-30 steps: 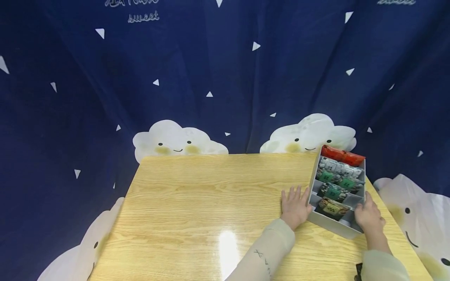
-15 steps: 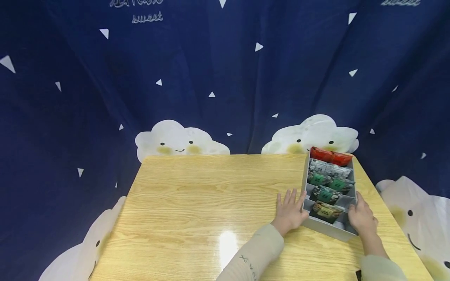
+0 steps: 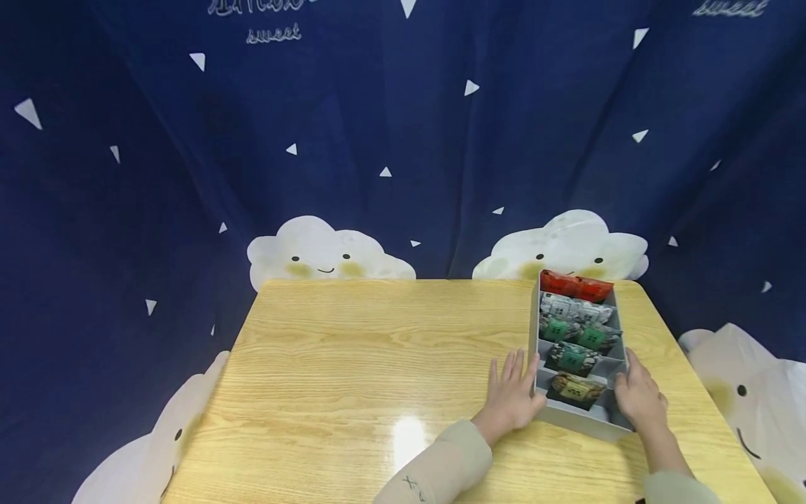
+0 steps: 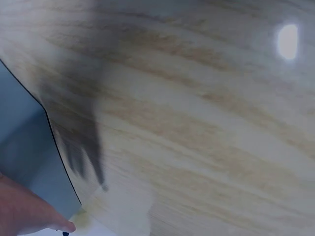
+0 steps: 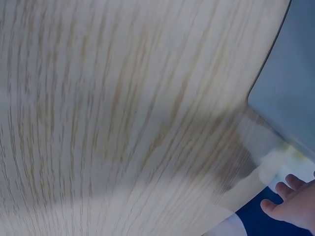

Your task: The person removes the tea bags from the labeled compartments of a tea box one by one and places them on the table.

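Note:
In the head view a light grey divided box (image 3: 582, 423) stands at the right of the wooden table. Red packets (image 3: 576, 285) fill its back row, with silver-white packets (image 3: 574, 306) and several green-labelled packets (image 3: 571, 358) in front of them. A yellow-labelled packet (image 3: 576, 389) leans in the nearest section. My left hand (image 3: 508, 399) lies against the left wall, fingers straight and spread. My right hand (image 3: 642, 399) grips the right wall, thumb over the rim and fingers outside. In both wrist views the box's outer wall (image 4: 24, 132) shows beside part of the hand.
The wooden table (image 3: 352, 364) extends left of the box, with a bright light reflection near its front. A dark blue curtain (image 3: 390, 126) with white triangles and smiling clouds hangs behind and at both sides. The table's right edge runs beyond my right hand.
The box has moved left across the table and a little nearer to me, turning slightly straighter. Both hands have moved along with it, the left still flat against its side.

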